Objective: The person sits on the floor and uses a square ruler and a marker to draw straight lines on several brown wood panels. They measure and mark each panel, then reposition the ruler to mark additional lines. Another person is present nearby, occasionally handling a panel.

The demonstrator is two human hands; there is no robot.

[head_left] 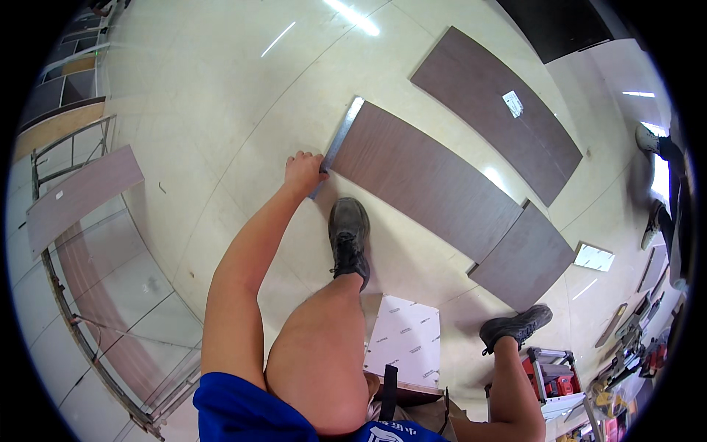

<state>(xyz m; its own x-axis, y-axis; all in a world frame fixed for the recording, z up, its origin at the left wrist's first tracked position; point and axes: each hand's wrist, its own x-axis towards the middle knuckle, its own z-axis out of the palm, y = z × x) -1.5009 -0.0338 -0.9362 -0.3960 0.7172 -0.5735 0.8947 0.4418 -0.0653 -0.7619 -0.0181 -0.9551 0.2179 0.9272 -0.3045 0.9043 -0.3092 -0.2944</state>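
A long brown wood-grain board (427, 177) lies on the floor in front of me. Across its far-left end runs a flat silver metal strip (344, 134), like a straightedge. My left hand (303, 174) grips the near part of this strip, fingers curled and thumb close to the board's corner. At the board's right end, a second, shorter brown panel (524, 258) adjoins it. My right hand is out of the picture.
Another brown board (501, 110) with a white label lies farther off. A panel (88, 195) rests on a metal frame (88, 346) at left. My shoes (348, 228) are near the boards. A toolbox (552, 376) and tools stand at right, where another person's shoes (649, 140) show.
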